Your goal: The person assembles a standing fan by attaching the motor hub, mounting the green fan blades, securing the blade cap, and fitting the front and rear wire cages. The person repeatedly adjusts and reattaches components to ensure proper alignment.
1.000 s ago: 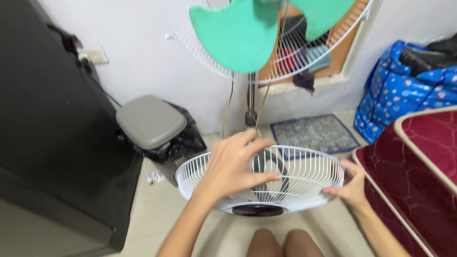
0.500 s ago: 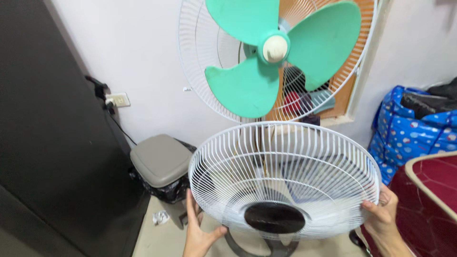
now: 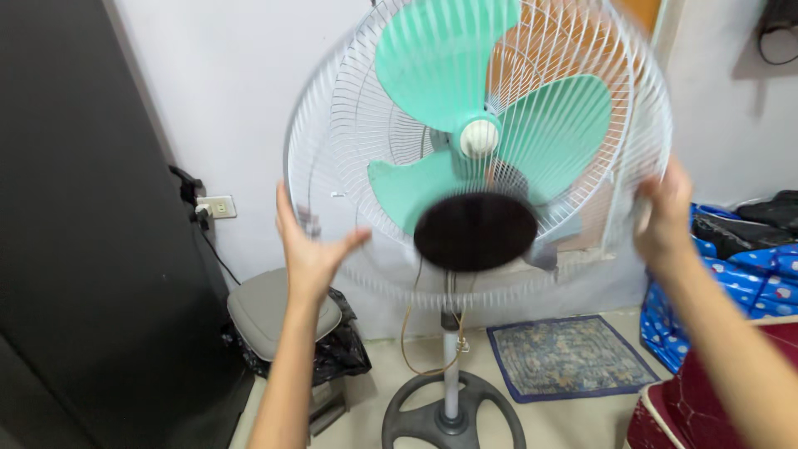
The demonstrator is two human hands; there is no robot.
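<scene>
A white wire front guard (image 3: 532, 108) with a dark round centre plate (image 3: 475, 230) is held up in front of a standing fan, over its green blades (image 3: 449, 58) and cream hub (image 3: 480, 138). The guard is blurred by motion, so whether its rim already touches the rear cage cannot be told with certainty.

The left hand (image 3: 312, 245) is set against the guard's left rim, palm inward, fingers spread and upright, thumb pointing toward the wires; it appears to press on the rim rather than close round it. The right hand (image 3: 665, 220) is laid on the right rim, its fingers curled about the edge as far as the blur allows.

The guard is judged light and springy: thin wires that would bend under a hard squeeze, stiffened only by the outer ring. That ring, at opposite sides, is the sound place to be gripped; the thin spokes and the centre plate are best left alone.

The fan's pole (image 3: 450, 366) rises from a grey spoked base (image 3: 453, 420) on the floor. A grey-lidded bin (image 3: 270, 312) lined with a black bag is seen at the wall's foot, left of the base, a small patterned mat (image 3: 569, 357) to its right, and a blue bag (image 3: 748, 274) at the right edge. A wall socket (image 3: 218, 206) is seen beside a dark cabinet (image 3: 83, 249).
</scene>
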